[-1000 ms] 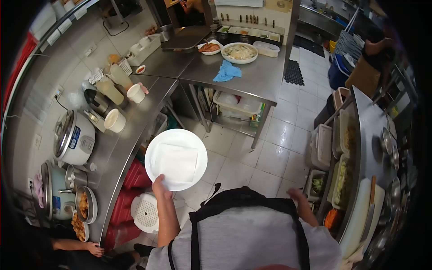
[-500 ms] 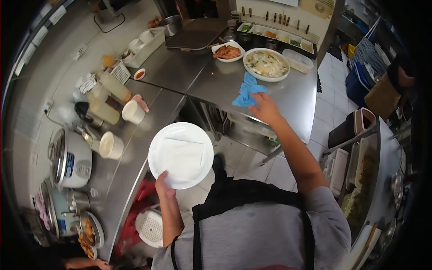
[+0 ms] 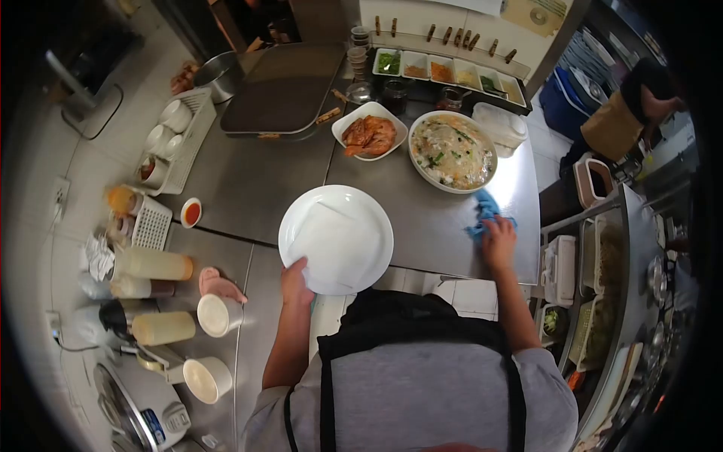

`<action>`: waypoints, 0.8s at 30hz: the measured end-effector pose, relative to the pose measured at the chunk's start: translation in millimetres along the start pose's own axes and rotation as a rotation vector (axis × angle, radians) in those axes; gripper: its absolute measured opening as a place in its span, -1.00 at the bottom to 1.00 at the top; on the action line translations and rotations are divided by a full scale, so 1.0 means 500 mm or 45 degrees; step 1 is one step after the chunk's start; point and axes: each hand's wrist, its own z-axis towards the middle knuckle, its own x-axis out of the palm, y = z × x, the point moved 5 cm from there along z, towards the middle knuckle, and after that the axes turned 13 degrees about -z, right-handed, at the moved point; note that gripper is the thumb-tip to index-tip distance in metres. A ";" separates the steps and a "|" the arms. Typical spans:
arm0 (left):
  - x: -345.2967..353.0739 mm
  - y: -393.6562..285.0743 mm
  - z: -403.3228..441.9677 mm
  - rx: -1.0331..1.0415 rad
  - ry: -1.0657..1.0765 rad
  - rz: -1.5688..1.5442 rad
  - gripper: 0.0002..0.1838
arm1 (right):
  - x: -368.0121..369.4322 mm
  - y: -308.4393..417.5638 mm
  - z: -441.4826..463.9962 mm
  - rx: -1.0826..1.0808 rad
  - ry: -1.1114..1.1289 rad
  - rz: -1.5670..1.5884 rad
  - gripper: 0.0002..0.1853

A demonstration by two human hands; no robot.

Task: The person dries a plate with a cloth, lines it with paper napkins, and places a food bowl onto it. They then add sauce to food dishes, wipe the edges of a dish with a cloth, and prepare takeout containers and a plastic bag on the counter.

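Observation:
My left hand (image 3: 297,282) grips the lower left rim of a round white plate (image 3: 301,215), on which a white paper sheet (image 3: 335,245) lies. Pressed on a blue cloth (image 3: 484,211) is my right hand (image 3: 498,239), fingers closed on it at the right part of the steel counter (image 3: 444,248). Just above the cloth stands a large white bowl (image 3: 453,152) of noodle-like food with green bits. Left of that bowl, a square white dish (image 3: 369,132) holds reddish-brown food.
A tray of toppings (image 3: 444,71) lies at the back, a dark griddle (image 3: 282,90) back left. Bottles (image 3: 154,264), two pale tubs (image 3: 207,379) and a rice cooker (image 3: 143,410) stand at left. Another person's arm (image 3: 659,105) shows at far right, beyond shelves (image 3: 614,264).
The view has come closer to the counter. My right hand has reached out to the blue cloth, which now lies right of its earlier place, below the bowl. The plate stays in my left hand.

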 end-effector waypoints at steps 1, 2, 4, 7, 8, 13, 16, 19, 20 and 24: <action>0.002 0.012 0.030 -0.055 0.001 -0.014 -0.50 | -0.008 -0.035 0.000 0.111 -0.024 -0.077 -0.68; 0.012 0.022 0.047 -0.111 0.000 -0.029 -0.50 | -0.023 -0.057 -0.001 0.219 -0.047 -0.156 -0.69; 0.030 0.039 0.069 -0.147 0.019 -0.044 -0.50 | -0.047 -0.076 0.022 0.225 -0.168 -0.082 -0.69; 0.062 0.066 0.070 -0.123 -0.019 -0.030 -0.50 | 0.014 -0.078 0.077 0.589 0.102 0.855 -0.59; 0.067 0.072 0.069 -0.099 -0.044 -0.014 -0.50 | 0.021 -0.042 0.093 0.792 0.410 1.223 -0.48; 0.080 0.088 0.065 0.076 -0.044 0.172 -0.47 | 0.109 0.047 0.162 1.026 0.992 2.080 -0.63; 0.090 0.079 0.063 0.076 0.023 0.255 -0.43 | 0.111 0.046 0.171 1.022 1.072 2.079 -0.68; 0.103 0.068 0.047 0.031 0.016 0.277 -0.43 | 0.127 0.038 0.176 0.961 1.019 1.944 -0.64; 0.108 0.066 0.045 0.020 0.014 0.280 -0.43 | 0.127 0.040 0.178 1.003 1.003 1.928 -0.64; 0.113 0.053 0.040 0.202 -0.101 0.723 -0.44 | 0.133 0.030 0.171 1.123 0.994 1.991 -0.63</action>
